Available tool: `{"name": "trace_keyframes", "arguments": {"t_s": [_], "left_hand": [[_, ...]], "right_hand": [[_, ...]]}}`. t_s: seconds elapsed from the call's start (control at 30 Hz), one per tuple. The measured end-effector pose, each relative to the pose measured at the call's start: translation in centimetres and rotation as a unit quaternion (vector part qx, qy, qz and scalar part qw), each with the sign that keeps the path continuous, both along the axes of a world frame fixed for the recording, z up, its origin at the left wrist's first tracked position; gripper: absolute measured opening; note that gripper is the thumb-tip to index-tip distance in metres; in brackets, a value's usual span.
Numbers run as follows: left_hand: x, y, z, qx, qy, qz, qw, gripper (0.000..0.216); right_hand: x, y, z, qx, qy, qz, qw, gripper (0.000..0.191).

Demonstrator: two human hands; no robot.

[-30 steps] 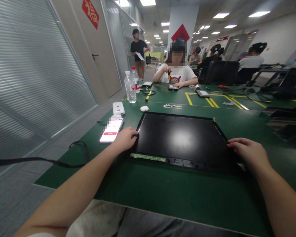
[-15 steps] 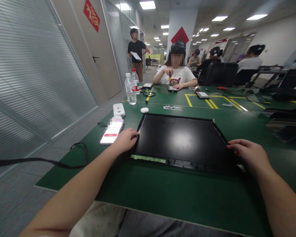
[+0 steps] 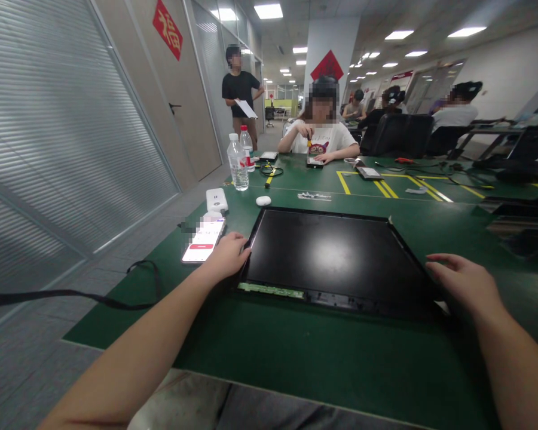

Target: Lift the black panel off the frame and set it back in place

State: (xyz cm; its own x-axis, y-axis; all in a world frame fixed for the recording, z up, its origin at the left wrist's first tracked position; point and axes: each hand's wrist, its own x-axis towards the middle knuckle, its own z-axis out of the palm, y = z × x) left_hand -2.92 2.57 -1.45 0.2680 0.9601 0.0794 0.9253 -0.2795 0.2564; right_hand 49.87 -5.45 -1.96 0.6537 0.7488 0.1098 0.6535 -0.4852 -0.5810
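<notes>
The flat black screen (image 3: 327, 251) lies on the green worktop (image 3: 296, 343), between the two hands. The left hand (image 3: 226, 257) has its grip at the screen's left edge; whether it pinches that edge, I cannot tell. The right hand (image 3: 468, 283) is just beside the right edge, its grip loosely spread. A lit phone (image 3: 205, 242) lies beside the left hand.

I see the left forearm (image 3: 150, 334) and right forearm (image 3: 517, 364) bare, reaching forward, well apart; the left hand (image 3: 224, 258) bends its fingers loosely, the right hand (image 3: 468, 285) points its loosely bent fingers inward.
</notes>
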Motion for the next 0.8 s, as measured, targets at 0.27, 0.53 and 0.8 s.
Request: {"name": "trace_keyframes", "arguments": {"t_s": [0.27, 0.53, 0.8], "left_hand": [[0.1, 0.4, -0.3, -0.02, -0.062, -0.004, 0.998, 0.043], [0.6, -0.5, 1.1, -0.051, -0.28, 0.039, 0.958, 0.036], [2.8, -2.2, 2.9, -0.229, -0.582, 0.19, 0.757, 0.048]], "right_hand": [[0.4, 0.7, -0.8, -0.073, -0.012, 0.032, 0.997, 0.021], [0.6, 0.7, -1.1, -0.066, -0.008, 0.047, 0.997, 0.023], [-0.3, 0.6, -0.4, -0.098, 0.009, 0.028, 0.995, 0.023]]}}
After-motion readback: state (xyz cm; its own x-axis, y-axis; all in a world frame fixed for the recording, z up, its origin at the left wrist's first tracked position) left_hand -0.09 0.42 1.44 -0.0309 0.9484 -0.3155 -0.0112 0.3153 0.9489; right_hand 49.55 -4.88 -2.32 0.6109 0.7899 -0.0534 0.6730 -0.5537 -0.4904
